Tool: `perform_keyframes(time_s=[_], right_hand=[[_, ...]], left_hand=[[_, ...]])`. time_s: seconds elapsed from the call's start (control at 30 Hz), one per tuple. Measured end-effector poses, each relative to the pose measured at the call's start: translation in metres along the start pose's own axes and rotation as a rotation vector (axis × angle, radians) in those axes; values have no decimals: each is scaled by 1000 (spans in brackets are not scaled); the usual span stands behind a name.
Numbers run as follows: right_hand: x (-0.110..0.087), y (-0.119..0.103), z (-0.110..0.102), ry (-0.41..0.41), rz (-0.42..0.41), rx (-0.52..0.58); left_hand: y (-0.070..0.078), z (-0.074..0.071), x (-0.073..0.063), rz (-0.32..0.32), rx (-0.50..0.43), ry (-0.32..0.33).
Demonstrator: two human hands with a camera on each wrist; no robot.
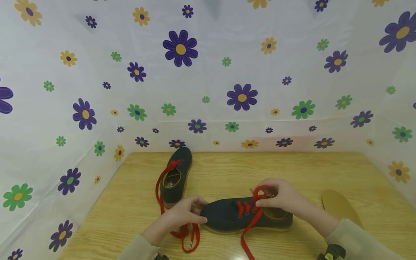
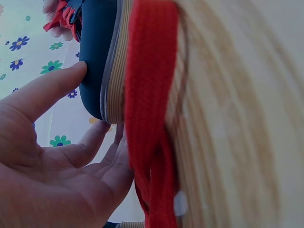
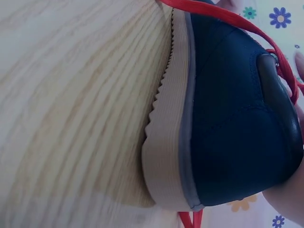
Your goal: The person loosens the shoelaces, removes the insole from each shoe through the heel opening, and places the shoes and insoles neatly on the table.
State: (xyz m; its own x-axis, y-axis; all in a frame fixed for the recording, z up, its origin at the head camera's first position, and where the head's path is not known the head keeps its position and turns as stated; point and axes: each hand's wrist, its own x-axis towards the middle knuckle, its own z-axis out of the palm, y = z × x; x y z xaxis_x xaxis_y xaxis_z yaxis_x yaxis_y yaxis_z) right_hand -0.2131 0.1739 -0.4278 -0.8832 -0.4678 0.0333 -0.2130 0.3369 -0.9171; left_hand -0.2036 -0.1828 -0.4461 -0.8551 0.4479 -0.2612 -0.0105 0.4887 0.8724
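Note:
A dark blue shoe (image 1: 224,213) lies sole down on the wooden table, toe to the left. My left hand (image 1: 182,214) holds its toe, the thumb on the near side and fingers at the far side; in the left wrist view the thumb (image 2: 61,85) touches the toe. My right hand (image 1: 283,196) pinches the red shoelace (image 1: 260,188) in a loop above the upper eyelets. One lace end (image 1: 248,233) hangs over the shoe's near side onto the table. The right wrist view shows the heel (image 3: 237,156) and part of the collar.
A second dark shoe (image 1: 184,159) stands behind my left hand, its red lace (image 1: 158,186) trailing down its left side. More red lace (image 1: 195,238) lies near my left wrist. A tan insole-shaped piece (image 1: 339,206) lies right of my right hand. Flowered cloth (image 1: 208,72) encloses the table.

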Motion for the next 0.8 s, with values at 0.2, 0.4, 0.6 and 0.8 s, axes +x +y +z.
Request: perform_keyframes(time_s=[0.2,0.4,0.6,0.8], right_hand=[[2,-1,3,-33,-40,8],[0,-1,6,68,-75,21],[-2,0,5,155,-105,110],[-1,-3,0,89,-134,99]], left_hand=[[0,0,0,-6,-6,-5],[0,0,-1,-1,-2,-18],[0,-2,-1,17,-10,-19],[-1,-1,-1,23,-4,-16]])
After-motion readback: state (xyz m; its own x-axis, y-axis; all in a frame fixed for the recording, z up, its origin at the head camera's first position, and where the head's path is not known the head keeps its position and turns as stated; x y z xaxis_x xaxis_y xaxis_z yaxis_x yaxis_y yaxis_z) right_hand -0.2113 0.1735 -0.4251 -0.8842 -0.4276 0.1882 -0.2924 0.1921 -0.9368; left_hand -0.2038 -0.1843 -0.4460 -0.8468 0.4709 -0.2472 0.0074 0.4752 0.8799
